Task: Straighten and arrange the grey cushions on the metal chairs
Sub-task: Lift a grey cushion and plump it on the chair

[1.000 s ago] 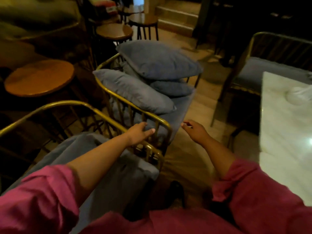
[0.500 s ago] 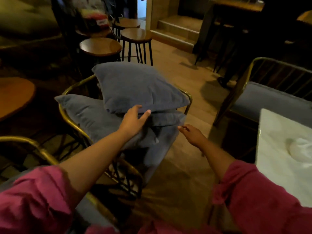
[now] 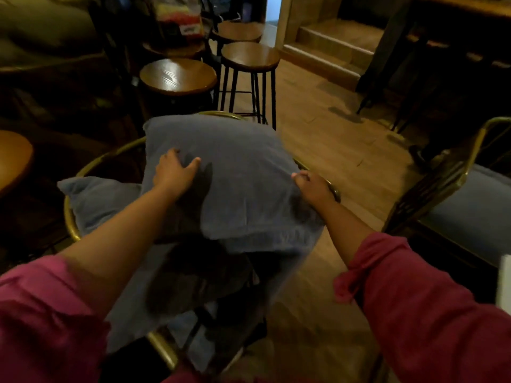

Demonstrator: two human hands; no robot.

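A large grey cushion [image 3: 237,172] lies on top of a pile on a gold metal chair [image 3: 69,217] in the middle of the head view. My left hand [image 3: 172,172] rests flat on the cushion's top, fingers spread. My right hand [image 3: 312,186] grips the cushion's right edge, close to the chair's rail. A second grey cushion [image 3: 96,200] sticks out to the left beneath it. Another grey cushion [image 3: 276,241] shows under the top one's near edge. The chair's seat is mostly hidden by the cushions and my arms.
Several round wooden stools [image 3: 249,56] stand behind the chair. A second metal chair with a grey seat pad [image 3: 470,217] is at the right. A round wooden table [image 3: 13,158] is at the left edge. Steps [image 3: 331,48] rise at the back; open wooden floor [image 3: 331,150] lies between.
I have stepped closer to the cushioned chair. My left hand moved from the chair rail onto the top cushion, and my right hand reached in and took its right edge.
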